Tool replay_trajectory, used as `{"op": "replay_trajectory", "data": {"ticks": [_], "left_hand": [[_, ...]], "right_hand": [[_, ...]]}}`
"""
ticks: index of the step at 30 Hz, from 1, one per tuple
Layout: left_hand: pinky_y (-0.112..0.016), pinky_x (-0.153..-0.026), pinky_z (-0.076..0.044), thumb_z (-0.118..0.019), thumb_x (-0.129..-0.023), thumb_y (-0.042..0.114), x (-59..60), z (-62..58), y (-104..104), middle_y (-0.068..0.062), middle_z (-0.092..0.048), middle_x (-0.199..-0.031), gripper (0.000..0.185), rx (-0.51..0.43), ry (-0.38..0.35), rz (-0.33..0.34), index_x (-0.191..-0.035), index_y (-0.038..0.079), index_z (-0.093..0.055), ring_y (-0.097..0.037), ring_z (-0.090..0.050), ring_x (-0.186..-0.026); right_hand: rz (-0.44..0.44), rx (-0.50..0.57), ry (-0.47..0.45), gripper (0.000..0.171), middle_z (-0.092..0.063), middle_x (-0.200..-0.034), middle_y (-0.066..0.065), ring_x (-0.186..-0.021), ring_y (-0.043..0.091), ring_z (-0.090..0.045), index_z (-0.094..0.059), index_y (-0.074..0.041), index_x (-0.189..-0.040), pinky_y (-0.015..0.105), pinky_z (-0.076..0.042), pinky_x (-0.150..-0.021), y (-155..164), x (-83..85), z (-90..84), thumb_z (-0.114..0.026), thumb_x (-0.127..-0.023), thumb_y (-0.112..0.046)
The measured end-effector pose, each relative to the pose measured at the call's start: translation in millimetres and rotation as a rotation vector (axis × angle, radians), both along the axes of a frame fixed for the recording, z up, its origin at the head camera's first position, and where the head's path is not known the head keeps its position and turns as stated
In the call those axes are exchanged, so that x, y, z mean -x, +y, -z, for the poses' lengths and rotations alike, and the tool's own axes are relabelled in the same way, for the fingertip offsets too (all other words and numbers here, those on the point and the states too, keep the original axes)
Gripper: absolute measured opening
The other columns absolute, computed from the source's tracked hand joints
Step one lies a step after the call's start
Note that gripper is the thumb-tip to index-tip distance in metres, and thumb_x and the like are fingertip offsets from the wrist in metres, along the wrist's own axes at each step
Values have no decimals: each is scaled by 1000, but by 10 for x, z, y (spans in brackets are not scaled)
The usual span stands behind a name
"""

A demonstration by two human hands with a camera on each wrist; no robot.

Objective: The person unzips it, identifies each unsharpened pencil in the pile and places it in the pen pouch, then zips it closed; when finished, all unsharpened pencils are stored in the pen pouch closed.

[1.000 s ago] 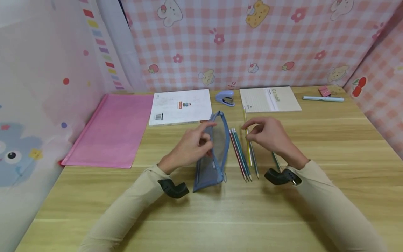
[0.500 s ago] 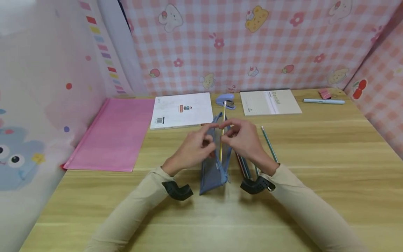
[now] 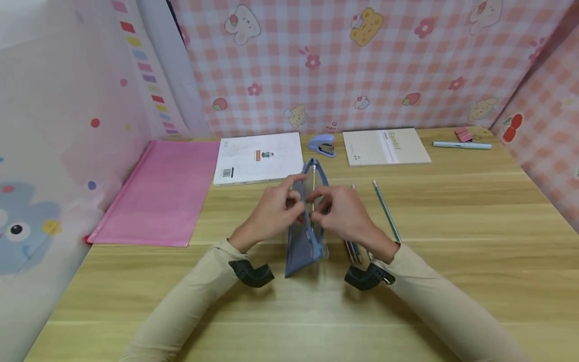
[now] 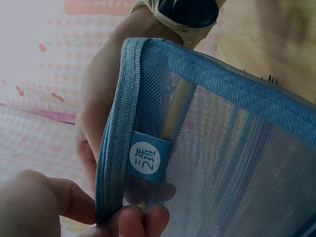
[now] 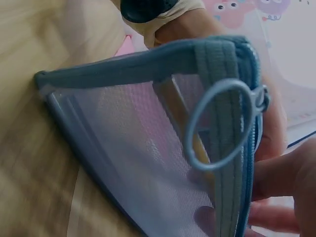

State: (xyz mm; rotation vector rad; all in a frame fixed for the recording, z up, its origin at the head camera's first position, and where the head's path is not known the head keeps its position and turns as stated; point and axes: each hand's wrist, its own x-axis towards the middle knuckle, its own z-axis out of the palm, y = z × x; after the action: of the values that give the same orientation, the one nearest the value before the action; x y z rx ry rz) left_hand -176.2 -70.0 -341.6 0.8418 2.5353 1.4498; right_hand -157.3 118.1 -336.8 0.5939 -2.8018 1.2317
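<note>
A blue mesh pencil case [image 3: 299, 249] stands upright on the table with its zip open. My left hand [image 3: 269, 213] grips the left edge of its mouth between thumb and fingers. Inside the case is a yellow pencil [image 3: 313, 183], slanted, its white end near the top corner. My right hand [image 3: 346, 213] pinches this pencil, fingertips inside the mouth. Through the mesh, the left wrist view shows the yellow pencil [image 4: 177, 111] behind a cloth label [image 4: 149, 157]. A ring zip pull [image 5: 190, 129] hangs at the case's near corner in the right wrist view.
Several pencils [image 3: 354, 252] lie right of the case, partly hidden by my right hand. A green pencil [image 3: 386, 211] lies farther right. Behind are a pink folder [image 3: 158, 193], a white book [image 3: 258, 158], a stapler [image 3: 322, 145], a notepad [image 3: 386, 147], a pen [image 3: 461, 145] and a pink binder clip [image 3: 463, 134].
My right hand has carried the yellow pencil leftward from the table to the case, then lowered it inside. The left hand has kept its grip on the case's edge.
</note>
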Motion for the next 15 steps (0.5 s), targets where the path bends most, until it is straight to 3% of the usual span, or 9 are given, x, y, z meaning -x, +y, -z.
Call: {"op": "replay_trajectory", "data": {"ticks": [5, 9, 11, 15], "left_hand": [[-27, -63, -59, -50, -93, 4, -12, 8, -16, -6, -73, -78, 57, 4, 7, -4, -149, 3, -41, -13, -73, -65], [-26, -63, -59, -50, -93, 3, -14, 10, -19, -6, -73, -77, 57, 0, 10, -1, -149, 3, -40, -10, -71, -64], [-27, -63, -59, -50, -92, 3, -17, 7, -25, -7, -72, -76, 57, -9, 6, 1, -149, 3, -41, -11, -71, -64], [-27, -63, -59, -50, -92, 3, -21, 9, -57, -10, -71, -75, 57, -19, 9, -8, -148, 4, -41, -17, -72, -64]], "right_hand": [[-16, 48, 218, 16, -74, -75, 5, -52, 6, -49, -75, -6, -102, 22, -38, -49, 73, -132, 75, -65, -89, -5], [-12, 87, 403, 10, -69, -73, 1, -53, 3, -46, -74, -5, -96, 20, -39, -50, 187, -323, 168, -68, -87, -2], [-46, 92, 404, 10, -67, -75, 0, -53, 0, -46, -71, -6, -96, 19, -40, -49, 230, -412, 206, -71, -86, -3], [-177, 106, 270, 24, -66, -83, 0, -52, -6, -45, -61, -8, -99, 17, -40, -46, 248, -548, 239, -79, -83, -9]]}}
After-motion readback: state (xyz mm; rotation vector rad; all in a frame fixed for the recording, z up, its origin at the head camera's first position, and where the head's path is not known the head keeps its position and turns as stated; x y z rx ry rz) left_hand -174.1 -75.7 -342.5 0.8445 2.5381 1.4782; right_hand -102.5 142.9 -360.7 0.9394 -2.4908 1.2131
